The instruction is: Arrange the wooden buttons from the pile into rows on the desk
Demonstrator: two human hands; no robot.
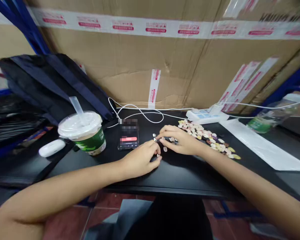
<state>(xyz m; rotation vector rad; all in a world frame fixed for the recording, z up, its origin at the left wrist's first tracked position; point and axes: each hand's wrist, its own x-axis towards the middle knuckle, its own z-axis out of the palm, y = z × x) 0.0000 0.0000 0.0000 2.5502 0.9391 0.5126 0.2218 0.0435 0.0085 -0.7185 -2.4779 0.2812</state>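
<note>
Pieces (165,149) small, rounded, mostly pale; left hand (141,158) pinching one; right hand (180,140): grip unclear.

Phone (128,135) between cup (90,141) and hands (141,157), pieces (206,134) at right (power strip (206,117) behind them)

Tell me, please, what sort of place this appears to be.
Probably a storage area or workshop, though I cannot be sure: large taped cardboard stands behind the black table, with blue metal framing at the sides.
</note>
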